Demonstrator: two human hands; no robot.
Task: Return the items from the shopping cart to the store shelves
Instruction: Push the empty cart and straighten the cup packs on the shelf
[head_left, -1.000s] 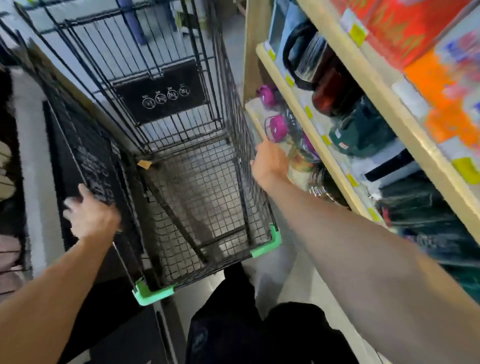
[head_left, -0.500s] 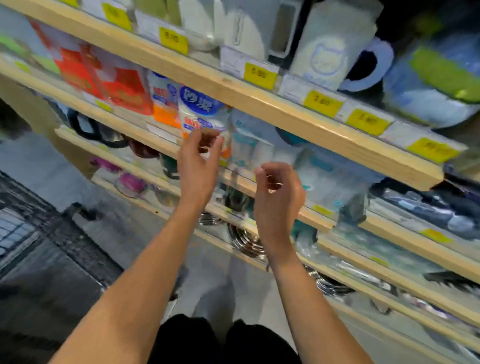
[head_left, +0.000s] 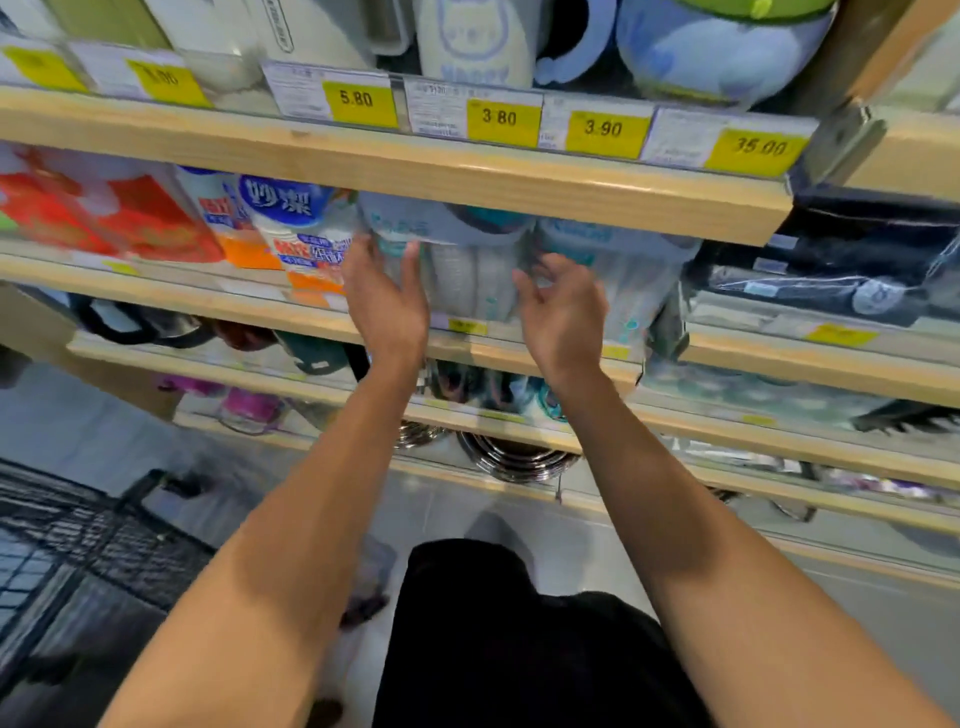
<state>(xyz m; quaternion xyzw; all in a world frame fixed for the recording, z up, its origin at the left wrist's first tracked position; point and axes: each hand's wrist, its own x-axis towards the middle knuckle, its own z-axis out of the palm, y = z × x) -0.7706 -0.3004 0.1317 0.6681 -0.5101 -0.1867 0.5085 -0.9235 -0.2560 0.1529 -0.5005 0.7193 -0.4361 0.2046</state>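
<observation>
Both hands have risen to the middle shelf (head_left: 519, 358) since half a second ago: left hand (head_left: 387, 301) and right hand (head_left: 563, 312), fingers spread wide, flank a pale pack (head_left: 467, 270) there. Pushed unevenly, it could tip into the neighbouring packs. Cart (head_left: 67, 540) stands lower left.

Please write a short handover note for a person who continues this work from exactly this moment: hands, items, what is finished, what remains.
Left hand: open, fingers against a pale blue-grey pack on the second shelf.
Right hand: loosely curled before the neighbouring pack; whether it touches is unclear.
Shopping cart: lower left, mostly out of view; contents cannot be seen.
Done: the pack stands on the shelf.
Left: straighten it, let go, check the cart.
</observation>
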